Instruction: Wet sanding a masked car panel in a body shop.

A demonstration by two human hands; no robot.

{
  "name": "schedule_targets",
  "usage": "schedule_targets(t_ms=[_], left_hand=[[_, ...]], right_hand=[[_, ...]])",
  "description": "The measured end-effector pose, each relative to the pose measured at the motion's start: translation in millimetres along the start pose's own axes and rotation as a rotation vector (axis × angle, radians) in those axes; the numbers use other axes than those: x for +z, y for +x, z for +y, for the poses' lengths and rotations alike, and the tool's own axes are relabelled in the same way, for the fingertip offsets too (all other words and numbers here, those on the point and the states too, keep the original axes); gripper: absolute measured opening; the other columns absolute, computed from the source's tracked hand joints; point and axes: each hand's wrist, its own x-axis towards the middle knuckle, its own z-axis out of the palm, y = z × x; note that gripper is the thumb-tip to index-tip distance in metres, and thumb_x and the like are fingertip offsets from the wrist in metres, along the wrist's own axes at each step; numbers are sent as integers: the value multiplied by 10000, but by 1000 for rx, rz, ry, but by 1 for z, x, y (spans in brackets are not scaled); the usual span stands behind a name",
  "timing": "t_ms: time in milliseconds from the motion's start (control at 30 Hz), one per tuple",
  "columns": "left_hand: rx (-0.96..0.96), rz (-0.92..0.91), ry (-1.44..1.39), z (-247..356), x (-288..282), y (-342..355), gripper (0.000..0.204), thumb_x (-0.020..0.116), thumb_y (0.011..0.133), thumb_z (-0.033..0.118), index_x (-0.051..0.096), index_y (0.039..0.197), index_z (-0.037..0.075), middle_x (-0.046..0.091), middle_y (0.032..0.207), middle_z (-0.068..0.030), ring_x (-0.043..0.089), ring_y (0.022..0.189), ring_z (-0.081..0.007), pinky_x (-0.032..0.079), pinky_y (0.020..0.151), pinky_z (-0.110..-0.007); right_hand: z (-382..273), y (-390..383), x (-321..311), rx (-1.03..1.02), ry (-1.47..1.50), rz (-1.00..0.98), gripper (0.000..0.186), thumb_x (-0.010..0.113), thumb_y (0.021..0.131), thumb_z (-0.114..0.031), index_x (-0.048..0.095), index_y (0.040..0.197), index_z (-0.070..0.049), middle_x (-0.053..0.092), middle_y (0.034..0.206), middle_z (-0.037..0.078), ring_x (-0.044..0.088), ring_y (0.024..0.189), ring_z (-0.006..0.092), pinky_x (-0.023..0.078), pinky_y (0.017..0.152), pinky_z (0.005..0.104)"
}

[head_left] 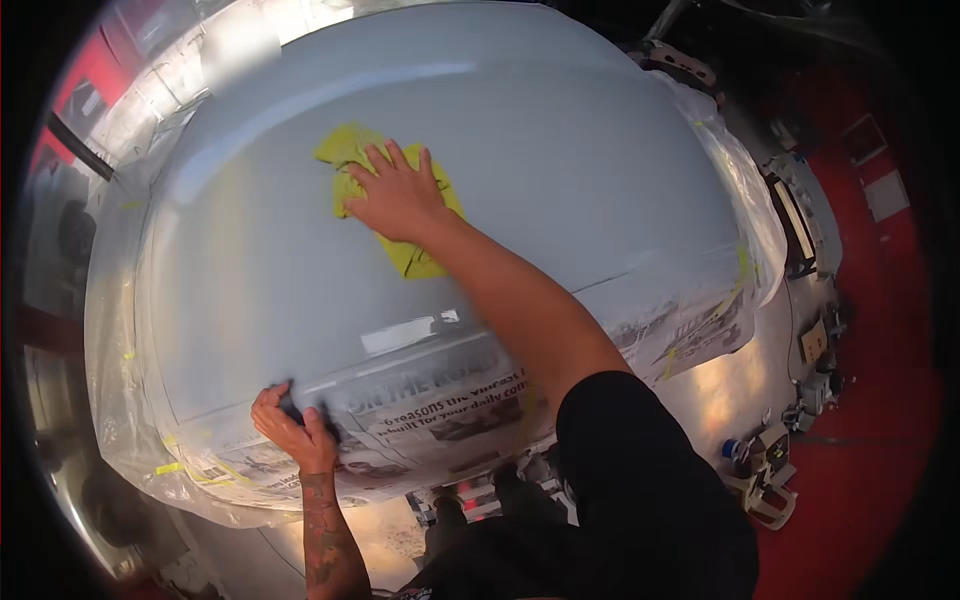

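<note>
My right hand (pixel 400 195) lies flat with fingers spread on a crumpled yellow cloth (pixel 420 262), pressing it to a large, smooth, grey car panel (pixel 560 150) that looks like a hood. Near the panel's front left edge, my left hand (pixel 295 432) is curled around a small black object (pixel 291 405). Its fingers and palm cover much of that object, so its kind cannot be made out. Masking newspaper (pixel 450 400) runs along the near edge, just to the right of my left hand.
Clear plastic film (pixel 118 380) drapes around the panel, with bits of yellow tape (pixel 170 468) on it. At the right, a white step stool (pixel 772 505) and assorted tools stand by a red floor area (pixel 860 440). A bright light (pixel 240 45) shows at the far left.
</note>
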Motion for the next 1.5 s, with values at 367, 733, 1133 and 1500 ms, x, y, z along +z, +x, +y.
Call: schedule_targets(t_ms=[367, 733, 1133, 1500], left_hand=[[-94, -4, -127, -17, 16, -11, 481, 457, 984, 413, 472, 1162, -34, 461, 1085, -130, 431, 1016, -260, 338, 946, -390], [-133, -28, -105, -20, 20, -17, 476, 465, 982, 410, 441, 1184, -21, 425, 1108, -110, 410, 1045, -239, 318, 980, -369], [-73, -76, 14, 22, 5, 14, 492, 645, 832, 448, 540, 1098, 48, 523, 1009, -136, 476, 924, -314, 322, 822, -445], [-101, -78, -110, 14, -1, 2, 496, 688, 801, 523, 591, 1081, 126, 537, 1014, -68, 527, 907, -258, 373, 805, -423]], right_hand=[[440, -185, -125, 731, -91, 90, 634, 335, 961, -577, 320, 1520, -278, 235, 1608, 26, 179, 1488, 272, 142, 1146, 638], [645, -234, -128, 1129, -46, 158, 702, 343, 940, -573, 313, 1524, -184, 249, 1600, 72, 217, 1464, 345, 192, 1152, 582], [217, 11, -53, 352, -233, 53, 619, 385, 970, -503, 356, 1504, -191, 281, 1585, 90, 238, 1459, 332, 240, 1159, 504], [-259, 132, 83, -432, -139, -121, 646, 380, 974, -537, 364, 1497, -159, 242, 1594, 118, 166, 1480, 333, 144, 1172, 570]])
